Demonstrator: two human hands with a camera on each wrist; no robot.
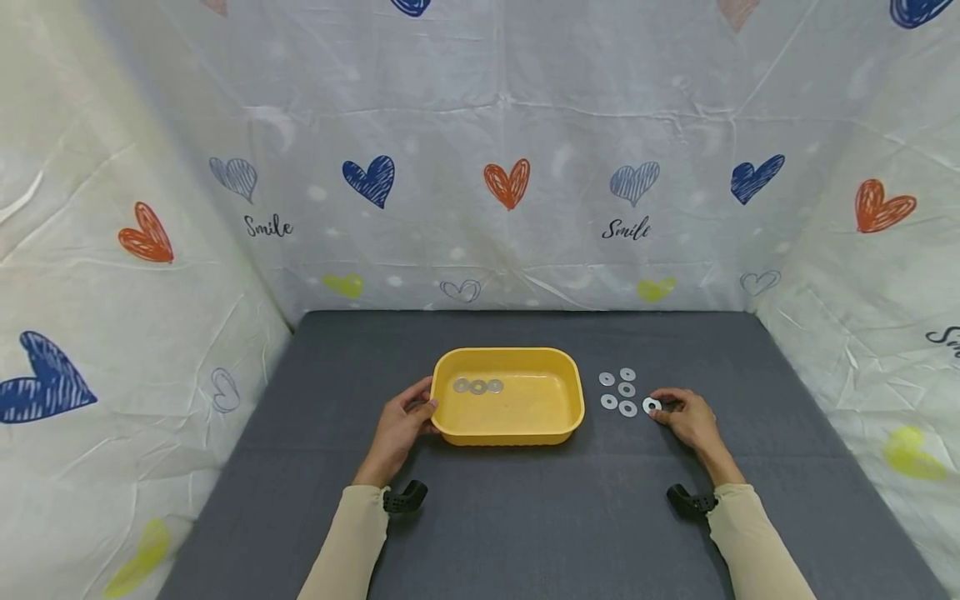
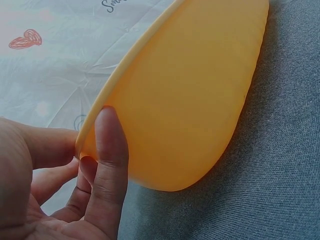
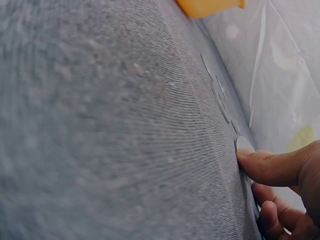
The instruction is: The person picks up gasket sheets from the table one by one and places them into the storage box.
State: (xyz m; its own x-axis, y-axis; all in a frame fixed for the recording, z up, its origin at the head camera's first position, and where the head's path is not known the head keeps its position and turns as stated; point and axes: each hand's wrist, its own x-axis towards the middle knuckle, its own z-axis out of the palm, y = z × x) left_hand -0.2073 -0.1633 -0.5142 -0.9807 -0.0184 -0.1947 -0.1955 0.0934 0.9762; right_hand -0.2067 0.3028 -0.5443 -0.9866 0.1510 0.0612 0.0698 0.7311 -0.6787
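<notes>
A yellow plastic tray (image 1: 510,438) stands on the dark table. At its left end my left hand (image 1: 400,423) grips the rim, and in the left wrist view the thumb (image 2: 111,150) lies along the outer wall. Three flat metal washers (image 1: 460,386) lie in a row inside the tray, toward its left. To the right, my right hand (image 1: 692,421) pinches a washer (image 1: 647,404) between thumb and fingers, close over the cloth. In the right wrist view the thumb (image 3: 270,167) covers part of this washer (image 3: 244,143).
Several more washers (image 1: 627,389) lie loosely grouped on the grey cloth (image 1: 525,525) between the tray and my right hand. A white curtain (image 1: 442,100) printed with hearts hangs behind the table's far edge and along both sides.
</notes>
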